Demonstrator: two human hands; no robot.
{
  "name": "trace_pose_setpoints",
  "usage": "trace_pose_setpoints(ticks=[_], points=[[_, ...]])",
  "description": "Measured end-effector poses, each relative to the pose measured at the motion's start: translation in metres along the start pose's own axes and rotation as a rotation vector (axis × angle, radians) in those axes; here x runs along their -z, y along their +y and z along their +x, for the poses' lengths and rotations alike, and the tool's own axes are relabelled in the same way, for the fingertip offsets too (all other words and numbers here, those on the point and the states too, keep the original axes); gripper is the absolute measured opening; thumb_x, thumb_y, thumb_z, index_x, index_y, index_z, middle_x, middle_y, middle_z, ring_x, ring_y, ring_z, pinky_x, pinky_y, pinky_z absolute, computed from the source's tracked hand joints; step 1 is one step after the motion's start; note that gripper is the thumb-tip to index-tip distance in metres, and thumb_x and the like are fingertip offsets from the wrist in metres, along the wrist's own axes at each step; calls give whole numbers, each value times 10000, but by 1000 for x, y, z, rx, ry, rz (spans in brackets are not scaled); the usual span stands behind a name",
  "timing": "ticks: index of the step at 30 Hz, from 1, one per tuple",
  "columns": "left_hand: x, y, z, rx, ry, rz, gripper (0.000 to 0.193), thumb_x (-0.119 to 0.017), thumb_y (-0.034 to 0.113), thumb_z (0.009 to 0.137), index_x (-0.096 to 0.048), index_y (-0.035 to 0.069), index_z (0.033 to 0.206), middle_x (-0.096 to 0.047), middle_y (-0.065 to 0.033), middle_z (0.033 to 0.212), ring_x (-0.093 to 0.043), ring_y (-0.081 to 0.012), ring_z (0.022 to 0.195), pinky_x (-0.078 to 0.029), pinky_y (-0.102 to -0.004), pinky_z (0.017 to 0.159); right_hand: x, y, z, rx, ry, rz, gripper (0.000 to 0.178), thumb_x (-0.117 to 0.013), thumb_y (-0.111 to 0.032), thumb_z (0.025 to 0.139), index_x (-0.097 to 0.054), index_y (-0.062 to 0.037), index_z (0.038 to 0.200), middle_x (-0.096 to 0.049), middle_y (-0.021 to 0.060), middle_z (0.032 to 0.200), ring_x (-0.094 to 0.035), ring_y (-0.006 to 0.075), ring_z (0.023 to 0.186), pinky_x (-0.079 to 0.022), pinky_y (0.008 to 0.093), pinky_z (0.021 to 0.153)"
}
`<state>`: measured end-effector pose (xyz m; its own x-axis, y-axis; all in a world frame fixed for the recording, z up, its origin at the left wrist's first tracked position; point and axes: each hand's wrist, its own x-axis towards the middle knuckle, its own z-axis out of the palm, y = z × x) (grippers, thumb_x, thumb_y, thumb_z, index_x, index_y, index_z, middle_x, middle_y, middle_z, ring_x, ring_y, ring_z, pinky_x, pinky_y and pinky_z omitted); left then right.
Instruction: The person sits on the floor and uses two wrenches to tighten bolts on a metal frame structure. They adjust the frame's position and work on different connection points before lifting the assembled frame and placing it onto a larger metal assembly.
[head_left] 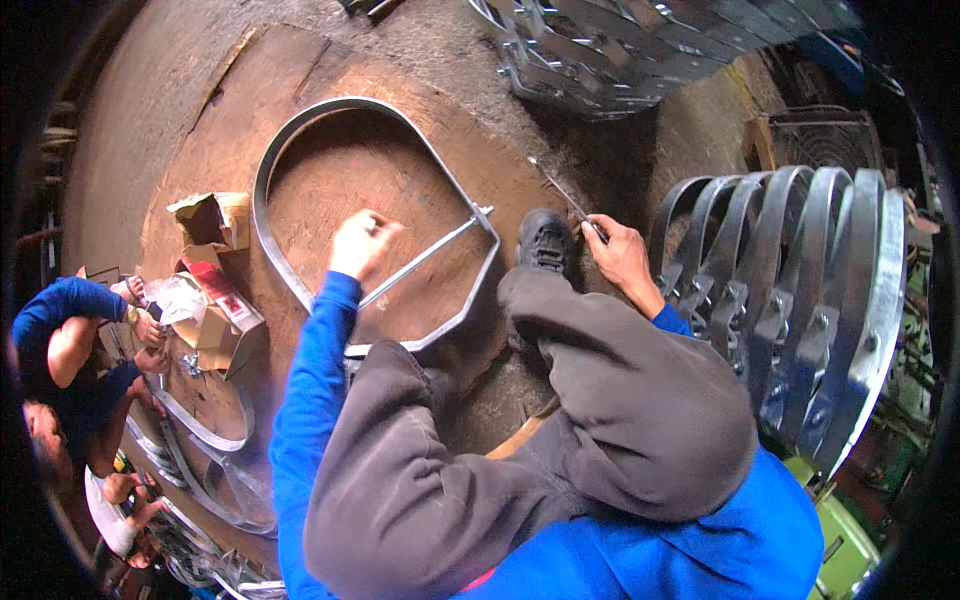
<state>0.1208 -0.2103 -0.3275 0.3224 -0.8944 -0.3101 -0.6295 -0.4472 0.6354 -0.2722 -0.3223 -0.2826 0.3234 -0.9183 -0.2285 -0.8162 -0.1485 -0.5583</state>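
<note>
Across the middle of the brown board [215, 150] lies a metal frame [261, 195], rounded at its far end, a thin crossbar [420, 261] running aslant inside it. Above the frame's opening, the person's left hand [362, 245] is blurred, its fingers curled in; I can't tell whether it grips anything. By the board's right edge, the right hand [618, 250] is closed round the dark handle of a slim metal tool [567, 193], near a dark shoe [547, 242]. Toward the board's left edge sit opened cartons [222, 285], a co-worker's hands [147, 328] just beside them.
</note>
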Motion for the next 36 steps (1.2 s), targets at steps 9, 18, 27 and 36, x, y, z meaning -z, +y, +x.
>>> trace_pose_setpoints(ticks=[9, 18, 27, 36], points=[[-109, 9, -12, -25, -223, 299, 307, -642, 379, 861, -565, 88, 803, -616, -169, 691, -640, -369, 690, -497, -473, 592, -44, 12, 43, 4, -96, 5, 304, -601, -306, 893, -688, -47, 1027, -672, 207, 817, -671, 358, 762, -517, 411, 674], [-25, 49, -34, -183, -211, 87, 371, -708, 296, 839, -488, 35, 692, -469, -160, 582, -506, -344, 520, -399, -407, 511, -45, 22, 48, 134, -97, 1, 271, -633, -275, 880, -690, -58, 1031, -679, 192, 883, -670, 348, 782, -518, 409, 679], [39, 63, -59, -168, -183, 21, 212, -734, 208, 812, -618, 31, 809, -480, -106, 611, -490, -241, 524, -389, -343, 513, -71, -16, 75, 358, -101, 53, 291, -611, -222, 889, -603, -94, 1150, -661, 162, 990, -648, 347, 868, -524, 422, 746], [118, 2, -89, -159, 232, -505, 347, -634, 225, 871, -496, 18, 1113, -539, -89, 765, -511, -213, 612, -417, -306, 533, -61, -59, 77, 228, -189, 217, 281, -560, -173, 899, -607, -40, 1141, -668, 194, 972, -670, 316, 899, -506, 383, 787]])
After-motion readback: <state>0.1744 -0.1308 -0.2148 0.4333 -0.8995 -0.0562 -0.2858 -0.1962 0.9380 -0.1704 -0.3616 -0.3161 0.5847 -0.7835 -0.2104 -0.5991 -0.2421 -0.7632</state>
